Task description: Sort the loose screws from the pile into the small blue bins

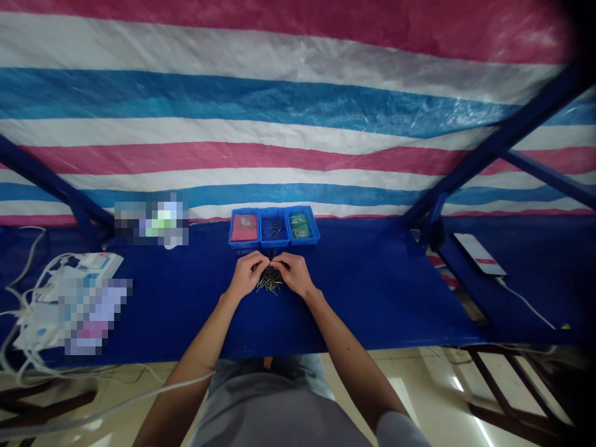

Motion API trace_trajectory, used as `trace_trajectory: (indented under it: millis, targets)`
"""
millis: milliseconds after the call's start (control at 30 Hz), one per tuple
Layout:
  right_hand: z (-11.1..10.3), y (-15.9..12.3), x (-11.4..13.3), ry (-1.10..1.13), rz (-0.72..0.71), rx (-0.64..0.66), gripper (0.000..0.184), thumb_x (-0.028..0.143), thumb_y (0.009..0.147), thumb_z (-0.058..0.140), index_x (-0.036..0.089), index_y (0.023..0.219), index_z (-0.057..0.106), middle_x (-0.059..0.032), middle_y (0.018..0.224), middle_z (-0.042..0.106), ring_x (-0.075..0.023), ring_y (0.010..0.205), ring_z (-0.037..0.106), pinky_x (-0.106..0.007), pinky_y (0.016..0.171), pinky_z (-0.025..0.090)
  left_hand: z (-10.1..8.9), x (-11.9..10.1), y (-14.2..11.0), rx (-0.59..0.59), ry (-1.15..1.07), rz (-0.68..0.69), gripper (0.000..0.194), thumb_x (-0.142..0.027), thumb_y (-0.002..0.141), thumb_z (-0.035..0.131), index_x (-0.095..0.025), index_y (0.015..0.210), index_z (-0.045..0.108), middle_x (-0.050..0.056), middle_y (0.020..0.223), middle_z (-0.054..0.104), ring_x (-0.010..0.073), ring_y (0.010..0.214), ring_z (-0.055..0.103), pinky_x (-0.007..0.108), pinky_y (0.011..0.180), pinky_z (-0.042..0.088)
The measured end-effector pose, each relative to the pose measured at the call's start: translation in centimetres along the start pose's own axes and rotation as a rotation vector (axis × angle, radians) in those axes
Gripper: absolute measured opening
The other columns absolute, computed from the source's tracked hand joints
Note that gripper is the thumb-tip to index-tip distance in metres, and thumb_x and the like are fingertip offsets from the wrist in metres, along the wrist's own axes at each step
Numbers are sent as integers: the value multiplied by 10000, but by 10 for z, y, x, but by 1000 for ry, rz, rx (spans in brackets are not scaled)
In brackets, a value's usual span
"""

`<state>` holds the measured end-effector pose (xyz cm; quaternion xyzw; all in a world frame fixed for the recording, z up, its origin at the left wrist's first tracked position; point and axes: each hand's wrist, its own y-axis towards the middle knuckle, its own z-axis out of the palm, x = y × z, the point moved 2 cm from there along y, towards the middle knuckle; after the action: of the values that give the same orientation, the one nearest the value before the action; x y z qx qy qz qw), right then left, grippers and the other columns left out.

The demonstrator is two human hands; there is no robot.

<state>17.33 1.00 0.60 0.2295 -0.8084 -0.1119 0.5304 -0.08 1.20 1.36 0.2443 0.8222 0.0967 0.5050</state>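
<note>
A heap of thin dark and brassy metal pieces, like screws or nails, lies on the blue tabletop. My left hand is over its left side, thumb and fingertips pinched together. From the right, my right hand reaches in with its fingers closed the same way. The two sets of fingertips almost meet above the heap; whatever they pinch is too small to make out. Just beyond stand three joined blue bins: the left bin has a red packet, the middle bin several loose thin pieces, the right bin green-looking bags.
White power strips and tangled cables are on the left of the table. A white phone on a cable lies at the right. Blue frame bars slope down at both sides, and a striped sheet hangs behind.
</note>
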Motion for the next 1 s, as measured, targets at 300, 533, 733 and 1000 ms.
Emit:
trace_trajectory:
  millis: [300, 533, 733, 1000]
  targets:
    - [1, 0, 2, -11, 20, -18, 164, 323, 936, 616, 204, 904, 724, -29, 795, 674, -147, 682, 597, -258, 665, 453, -1, 1, 0, -27, 13, -13, 258, -344, 959, 552, -160, 821, 668, 34, 758, 612, 140, 672, 555, 258, 630, 402]
    - [0, 1, 2, -46, 15, 0, 276, 356, 983, 541, 190, 821, 690, -21, 748, 630, -138, 668, 568, -251, 657, 428, 0, 1, 0, -52, 16, 13, 226, -331, 947, 575, -159, 842, 678, 42, 802, 636, 126, 647, 543, 250, 611, 406]
    - [0, 1, 1, 2, -3, -21, 203, 350, 954, 594, 205, 866, 707, -36, 808, 654, -161, 743, 613, -267, 713, 469, 1, -1, 0, -19, 28, 3, 262, -356, 957, 551, -158, 828, 665, 40, 780, 622, 125, 629, 520, 245, 579, 384]
    - [0, 0, 4, -13, 12, -57, 188, 375, 936, 623, 214, 889, 708, -33, 835, 666, -152, 712, 597, -266, 680, 462, 0, 1, 0, -33, 24, -11, 245, -330, 956, 555, -161, 824, 673, 37, 774, 622, 133, 663, 547, 248, 606, 394]
